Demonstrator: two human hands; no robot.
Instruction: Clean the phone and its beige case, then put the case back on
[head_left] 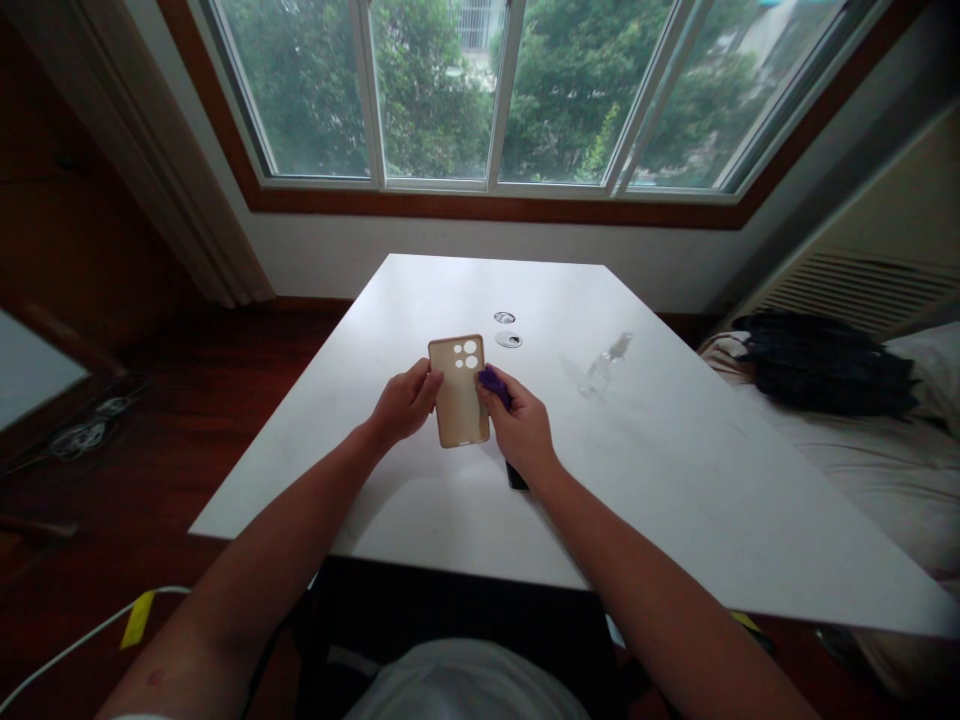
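Head view: tan phone case (457, 395) gripped mid-frame by left hand (401, 402); purple cloth (495, 384) pinched against case edge by right hand (521, 428), above white table (675, 470).

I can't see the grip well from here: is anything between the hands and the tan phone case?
Nothing visible. The left hand grips the phone case directly by its left edge; the right hand pinches a purple cloth at its right edge.

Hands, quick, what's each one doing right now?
Left hand: closed on the left edge of the phone case.
Right hand: holds a purple cloth against the case's right edge.
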